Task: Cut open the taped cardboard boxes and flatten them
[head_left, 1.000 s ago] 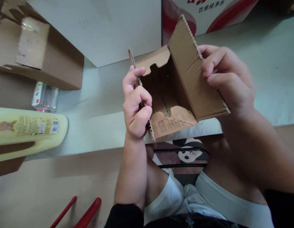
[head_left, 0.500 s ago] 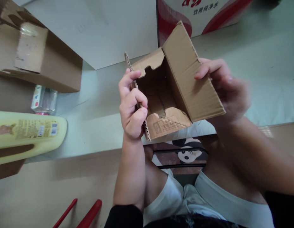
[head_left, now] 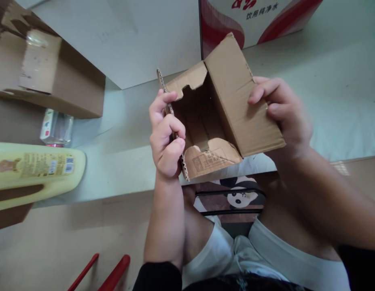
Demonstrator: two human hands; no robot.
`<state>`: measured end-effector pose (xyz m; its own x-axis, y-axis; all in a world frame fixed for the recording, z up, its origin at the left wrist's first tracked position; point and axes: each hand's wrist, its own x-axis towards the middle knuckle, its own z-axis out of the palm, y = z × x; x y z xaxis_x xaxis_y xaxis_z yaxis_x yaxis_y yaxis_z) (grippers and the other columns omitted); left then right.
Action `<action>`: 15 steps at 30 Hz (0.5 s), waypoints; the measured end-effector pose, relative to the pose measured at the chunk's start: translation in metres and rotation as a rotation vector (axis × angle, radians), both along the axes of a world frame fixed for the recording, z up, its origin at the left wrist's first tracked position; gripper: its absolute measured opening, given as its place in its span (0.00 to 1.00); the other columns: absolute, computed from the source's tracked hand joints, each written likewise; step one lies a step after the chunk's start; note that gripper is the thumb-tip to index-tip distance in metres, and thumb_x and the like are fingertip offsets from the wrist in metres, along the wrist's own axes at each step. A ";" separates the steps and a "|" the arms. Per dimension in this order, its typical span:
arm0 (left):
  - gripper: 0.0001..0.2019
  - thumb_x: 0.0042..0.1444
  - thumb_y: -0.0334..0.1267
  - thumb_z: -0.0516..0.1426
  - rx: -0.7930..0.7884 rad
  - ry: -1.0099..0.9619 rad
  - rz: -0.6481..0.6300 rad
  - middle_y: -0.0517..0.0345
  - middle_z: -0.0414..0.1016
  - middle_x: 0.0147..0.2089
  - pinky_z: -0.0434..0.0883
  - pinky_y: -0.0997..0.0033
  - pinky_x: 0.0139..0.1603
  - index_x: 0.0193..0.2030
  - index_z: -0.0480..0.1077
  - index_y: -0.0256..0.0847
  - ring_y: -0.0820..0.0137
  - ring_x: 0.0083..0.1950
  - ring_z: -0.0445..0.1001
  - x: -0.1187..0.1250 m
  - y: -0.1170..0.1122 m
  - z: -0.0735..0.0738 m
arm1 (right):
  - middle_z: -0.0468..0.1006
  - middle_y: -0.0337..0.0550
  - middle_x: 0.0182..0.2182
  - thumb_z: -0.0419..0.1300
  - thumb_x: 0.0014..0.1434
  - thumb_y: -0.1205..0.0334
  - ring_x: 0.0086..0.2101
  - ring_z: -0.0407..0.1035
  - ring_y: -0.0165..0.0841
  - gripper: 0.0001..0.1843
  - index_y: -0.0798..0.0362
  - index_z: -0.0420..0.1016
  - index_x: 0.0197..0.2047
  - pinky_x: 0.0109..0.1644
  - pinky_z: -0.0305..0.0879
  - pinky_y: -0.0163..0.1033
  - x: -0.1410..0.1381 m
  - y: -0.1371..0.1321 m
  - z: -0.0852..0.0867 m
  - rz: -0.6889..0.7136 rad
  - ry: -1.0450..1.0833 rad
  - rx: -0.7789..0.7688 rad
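Note:
A small brown cardboard box [head_left: 217,159] is held up above the near edge of the table, its mouth tilted toward me and its flaps spread. The inside shows bare cardboard, dark toward the back. My left hand [head_left: 166,135] grips the left flap, fingertips curled over its corrugated edge. On the other side, my right hand [head_left: 289,113] pinches the wide right flap, with fingers on its inner face and the rest of the hand behind it. Printed marks appear on the lower small flap; the upper one has a notch cut in it.
A larger cardboard box [head_left: 78,85], a clear plastic bottle [head_left: 61,128] and a yellow bottle [head_left: 76,171] are at the left. Behind stand a white panel [head_left: 129,40] and a red-and-white carton [head_left: 284,22]. The table [head_left: 333,81] has a pale green cover.
The cardboard box has shifted slightly left, and its right flap leans a little differently. My right hand, blurred before, now appears sharp on that flap. My left hand keeps its grip.

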<state>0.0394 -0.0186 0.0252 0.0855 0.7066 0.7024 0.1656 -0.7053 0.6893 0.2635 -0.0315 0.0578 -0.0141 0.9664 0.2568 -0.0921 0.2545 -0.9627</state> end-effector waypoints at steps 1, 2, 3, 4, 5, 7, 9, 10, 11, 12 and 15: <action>0.22 0.61 0.58 0.56 -0.001 -0.004 -0.005 0.64 0.72 0.64 0.52 0.40 0.83 0.26 0.60 0.44 0.54 0.74 0.64 0.000 0.000 -0.001 | 0.74 0.46 0.47 0.54 0.55 0.59 0.52 0.69 0.47 0.06 0.47 0.70 0.36 0.62 0.65 0.58 -0.002 0.000 0.000 0.030 0.054 0.025; 0.22 0.60 0.58 0.57 0.002 -0.009 -0.012 0.64 0.72 0.64 0.51 0.40 0.83 0.27 0.60 0.44 0.54 0.74 0.63 0.000 0.001 -0.001 | 0.73 0.46 0.46 0.54 0.57 0.56 0.50 0.70 0.47 0.07 0.47 0.70 0.36 0.61 0.66 0.58 -0.003 0.000 0.000 0.054 0.097 0.046; 0.22 0.60 0.59 0.57 0.001 -0.011 -0.016 0.64 0.71 0.64 0.51 0.39 0.83 0.27 0.60 0.44 0.53 0.74 0.63 0.000 0.001 -0.001 | 0.73 0.46 0.44 0.53 0.58 0.54 0.49 0.70 0.47 0.08 0.46 0.70 0.36 0.61 0.66 0.59 -0.004 0.001 0.000 0.065 0.123 0.057; 0.23 0.60 0.60 0.56 -0.010 -0.009 -0.013 0.64 0.71 0.64 0.50 0.38 0.83 0.27 0.59 0.44 0.52 0.75 0.63 0.001 0.001 -0.001 | 0.73 0.46 0.44 0.53 0.59 0.52 0.49 0.70 0.47 0.09 0.46 0.70 0.36 0.60 0.67 0.59 -0.005 0.001 0.000 0.070 0.131 0.058; 0.24 0.60 0.61 0.56 -0.027 -0.006 -0.006 0.63 0.71 0.64 0.50 0.38 0.83 0.27 0.58 0.44 0.51 0.75 0.62 0.001 0.000 0.000 | 0.73 0.46 0.43 0.54 0.58 0.52 0.48 0.70 0.47 0.09 0.46 0.71 0.36 0.60 0.67 0.58 -0.006 0.001 0.000 0.072 0.131 0.058; 0.26 0.59 0.64 0.55 -0.065 0.001 0.016 0.63 0.71 0.64 0.50 0.36 0.82 0.26 0.56 0.44 0.49 0.76 0.59 0.002 -0.001 0.002 | 0.73 0.46 0.43 0.55 0.58 0.50 0.47 0.69 0.48 0.10 0.45 0.72 0.36 0.59 0.68 0.58 -0.006 0.001 0.000 0.064 0.145 0.054; 0.28 0.58 0.66 0.54 -0.098 0.009 0.052 0.62 0.72 0.64 0.52 0.35 0.81 0.26 0.55 0.43 0.48 0.77 0.59 0.004 -0.002 0.003 | 0.73 0.46 0.44 0.56 0.57 0.51 0.47 0.69 0.48 0.09 0.45 0.73 0.36 0.58 0.69 0.57 -0.005 0.001 -0.001 0.066 0.158 0.047; 0.28 0.58 0.67 0.53 -0.103 0.012 0.068 0.63 0.72 0.63 0.53 0.36 0.81 0.26 0.55 0.43 0.48 0.77 0.59 0.004 -0.003 0.004 | 0.73 0.46 0.44 0.56 0.58 0.51 0.47 0.70 0.48 0.09 0.44 0.74 0.36 0.58 0.69 0.57 -0.005 0.001 -0.001 0.069 0.169 0.049; 0.28 0.58 0.67 0.53 -0.101 0.017 0.081 0.63 0.73 0.63 0.53 0.36 0.81 0.26 0.55 0.43 0.49 0.77 0.59 0.005 -0.003 0.005 | 0.74 0.46 0.44 0.57 0.58 0.52 0.47 0.70 0.48 0.09 0.44 0.75 0.35 0.58 0.69 0.57 -0.005 0.000 -0.002 0.071 0.184 0.050; 0.28 0.58 0.68 0.52 -0.098 0.023 0.089 0.63 0.73 0.63 0.54 0.37 0.81 0.26 0.54 0.43 0.49 0.77 0.59 0.005 -0.004 0.005 | 0.74 0.46 0.44 0.57 0.58 0.52 0.48 0.70 0.47 0.09 0.45 0.76 0.35 0.58 0.69 0.56 -0.005 -0.001 -0.002 0.080 0.200 0.052; 0.28 0.58 0.68 0.52 -0.094 0.029 0.095 0.64 0.73 0.63 0.55 0.37 0.81 0.26 0.54 0.44 0.50 0.77 0.59 0.004 -0.004 0.005 | 0.76 0.43 0.42 0.58 0.59 0.49 0.44 0.72 0.45 0.13 0.44 0.79 0.41 0.53 0.73 0.55 -0.007 -0.004 -0.003 0.139 0.288 0.059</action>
